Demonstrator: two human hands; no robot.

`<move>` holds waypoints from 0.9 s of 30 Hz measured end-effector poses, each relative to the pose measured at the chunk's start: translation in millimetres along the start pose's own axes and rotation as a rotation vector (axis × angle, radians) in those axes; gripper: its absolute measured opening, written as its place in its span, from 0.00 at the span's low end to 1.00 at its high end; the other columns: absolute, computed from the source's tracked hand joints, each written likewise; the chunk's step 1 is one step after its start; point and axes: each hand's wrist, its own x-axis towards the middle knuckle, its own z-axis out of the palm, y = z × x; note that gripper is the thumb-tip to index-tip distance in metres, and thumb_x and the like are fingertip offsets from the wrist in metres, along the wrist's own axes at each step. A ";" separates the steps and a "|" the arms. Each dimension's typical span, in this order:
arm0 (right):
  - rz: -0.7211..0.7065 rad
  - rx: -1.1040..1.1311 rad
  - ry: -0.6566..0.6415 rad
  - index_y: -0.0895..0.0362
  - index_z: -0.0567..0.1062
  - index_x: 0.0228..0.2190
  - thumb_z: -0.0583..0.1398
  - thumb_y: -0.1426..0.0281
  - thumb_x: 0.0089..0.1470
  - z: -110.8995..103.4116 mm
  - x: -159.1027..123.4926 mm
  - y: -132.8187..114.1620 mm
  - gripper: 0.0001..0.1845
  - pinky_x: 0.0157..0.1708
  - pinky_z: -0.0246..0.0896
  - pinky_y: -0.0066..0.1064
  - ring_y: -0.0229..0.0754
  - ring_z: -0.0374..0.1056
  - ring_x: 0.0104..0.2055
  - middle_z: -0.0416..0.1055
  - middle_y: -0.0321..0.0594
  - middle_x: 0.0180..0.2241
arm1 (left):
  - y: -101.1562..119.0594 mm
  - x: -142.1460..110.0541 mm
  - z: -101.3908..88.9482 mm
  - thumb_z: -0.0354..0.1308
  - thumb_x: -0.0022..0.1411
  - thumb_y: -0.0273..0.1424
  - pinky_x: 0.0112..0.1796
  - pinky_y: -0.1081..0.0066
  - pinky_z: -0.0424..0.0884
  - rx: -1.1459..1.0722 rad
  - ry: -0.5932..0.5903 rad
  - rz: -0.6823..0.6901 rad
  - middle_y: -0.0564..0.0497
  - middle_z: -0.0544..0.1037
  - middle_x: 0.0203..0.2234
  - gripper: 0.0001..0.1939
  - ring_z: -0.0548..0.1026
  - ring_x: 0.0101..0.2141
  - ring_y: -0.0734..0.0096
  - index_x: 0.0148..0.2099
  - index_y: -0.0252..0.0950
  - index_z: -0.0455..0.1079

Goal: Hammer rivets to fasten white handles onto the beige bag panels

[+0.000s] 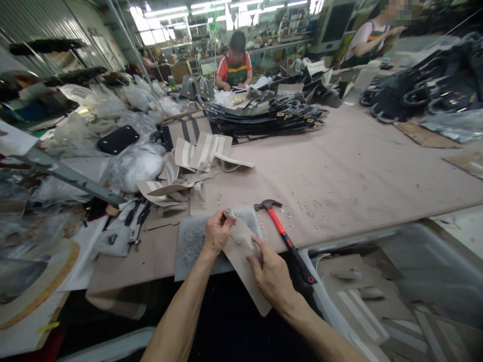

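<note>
Between my two hands is a long flat beige panel (245,274), tilted over the table's front edge. My left hand (218,234) is closed at its upper end, where a small pale rolled part with a round metal spot (229,214) shows by the fingertips. My right hand (272,269) grips the panel's right side, thumb on top, beside a clear plastic-wrapped piece (247,244). Under the panel lies a grey speckled slab (192,241). A claw hammer (279,223) with a red and black handle rests right of the slab, its handle reaching past my right hand.
Loose beige panels (206,151) are heaped ahead left, before a stack of dark bag pieces (264,118). Tiny bits (309,208) are scattered on the table (362,176). A grey bin (400,246) holds more panels at right. A co-worker (234,65) sits across the table.
</note>
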 end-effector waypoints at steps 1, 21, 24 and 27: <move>-0.043 -0.012 0.036 0.59 0.65 0.57 0.54 0.70 0.61 4.4 -2.0 0.6 0.23 0.48 0.68 0.40 0.49 0.71 0.49 0.72 0.49 0.48 | -1.0 0.0 0.6 0.63 0.58 0.36 0.36 0.73 0.71 -0.016 0.001 -0.009 0.49 0.81 0.33 0.12 0.77 0.33 0.70 0.41 0.35 0.74; -0.237 -0.093 0.083 0.65 0.65 0.57 0.50 0.72 0.63 30.8 -5.7 9.3 0.22 0.40 0.73 0.39 0.50 0.74 0.43 0.74 0.54 0.44 | -14.1 1.3 20.1 0.64 0.57 0.37 0.39 0.71 0.72 -0.108 -0.079 -0.040 0.47 0.82 0.36 0.13 0.78 0.35 0.68 0.41 0.34 0.75; -0.225 -0.059 0.046 0.65 0.65 0.57 0.51 0.72 0.63 30.4 -4.2 7.9 0.22 0.41 0.72 0.39 0.50 0.74 0.45 0.74 0.54 0.46 | -22.2 0.9 20.4 0.63 0.57 0.38 0.38 0.72 0.72 -0.090 -0.071 -0.045 0.48 0.82 0.35 0.13 0.77 0.35 0.69 0.41 0.34 0.76; -0.168 -0.005 -0.003 0.63 0.65 0.57 0.54 0.69 0.62 22.7 -0.7 4.9 0.23 0.44 0.71 0.38 0.49 0.73 0.46 0.74 0.51 0.48 | -29.2 -0.3 18.7 0.63 0.57 0.39 0.39 0.71 0.72 -0.137 -0.043 -0.068 0.48 0.82 0.35 0.14 0.78 0.35 0.68 0.43 0.35 0.75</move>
